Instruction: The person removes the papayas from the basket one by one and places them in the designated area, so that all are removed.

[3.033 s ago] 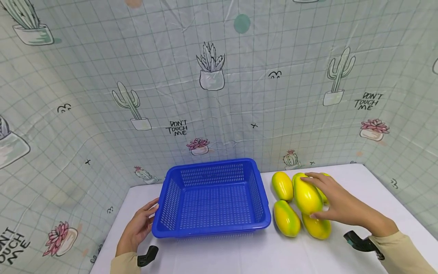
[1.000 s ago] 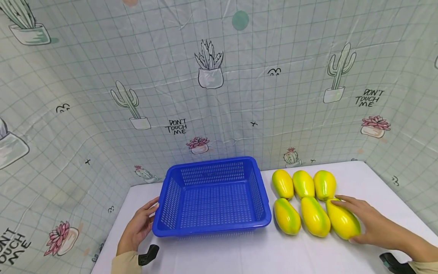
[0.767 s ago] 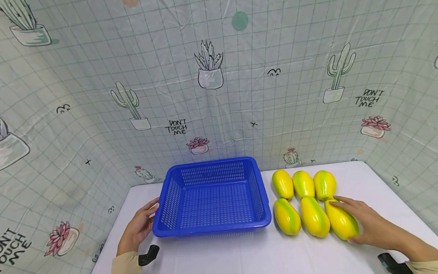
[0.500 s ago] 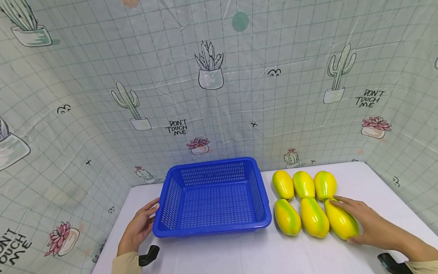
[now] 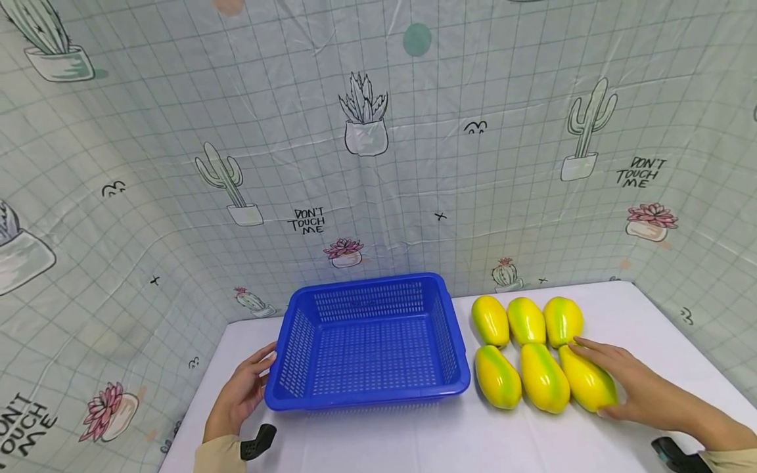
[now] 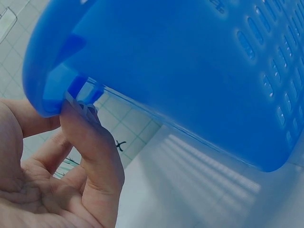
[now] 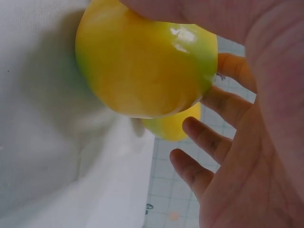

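Note:
At the table's left, a blue plastic basket (image 5: 372, 355) with slotted walls stands with nothing inside. My left hand (image 5: 239, 394) is at its left side; in the left wrist view, bent fingers (image 6: 92, 142) hook up under the basket's rim (image 6: 40, 61). On the right, yellow-green mangoes lie in two rows of three. My right hand (image 5: 641, 387) holds the front-right mango (image 5: 587, 380), thumb at its near end and fingertips at its far end. In the right wrist view this mango (image 7: 142, 61) sits between thumb and fingers, with the ring and little fingers free of it.
The other mangoes are the front-middle mango (image 5: 544, 379), front-left mango (image 5: 498, 378) and a back row with its middle mango (image 5: 526, 320). A white cloth covers the table (image 5: 378, 440). A cactus-print curtain (image 5: 414, 164) surrounds the back and sides.
Three seconds ago my right hand held a mango above the others; that mango is out of the hand now. The hand moved right to the front-right mango, which has shifted slightly left. The left hand stayed.

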### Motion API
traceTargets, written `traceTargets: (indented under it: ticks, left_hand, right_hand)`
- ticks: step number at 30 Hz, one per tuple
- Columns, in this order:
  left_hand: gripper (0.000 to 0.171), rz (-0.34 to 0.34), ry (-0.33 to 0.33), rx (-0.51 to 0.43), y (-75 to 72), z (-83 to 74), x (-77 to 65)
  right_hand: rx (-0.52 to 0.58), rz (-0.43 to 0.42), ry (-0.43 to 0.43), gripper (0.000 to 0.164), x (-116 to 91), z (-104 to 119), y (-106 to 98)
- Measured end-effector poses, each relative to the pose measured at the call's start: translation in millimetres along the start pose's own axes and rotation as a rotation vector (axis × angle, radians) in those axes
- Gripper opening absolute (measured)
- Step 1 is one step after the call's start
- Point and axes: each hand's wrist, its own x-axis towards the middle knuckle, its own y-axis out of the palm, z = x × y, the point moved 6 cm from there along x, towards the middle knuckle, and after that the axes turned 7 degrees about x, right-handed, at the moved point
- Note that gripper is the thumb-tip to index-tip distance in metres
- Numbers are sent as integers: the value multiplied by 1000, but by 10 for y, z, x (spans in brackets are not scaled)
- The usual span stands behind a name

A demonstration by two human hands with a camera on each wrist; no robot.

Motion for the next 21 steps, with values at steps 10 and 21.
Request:
traceTargets:
  ticks: [10, 21]
  left_hand:
    - [59, -3, -1, -6, -9, 10, 5]
    - [58, 5, 4, -8, -1, 19, 13]
  right_hand:
    - [19, -3, -24, 115, 10, 13, -19]
    - [57, -44, 21, 92, 50, 9, -125]
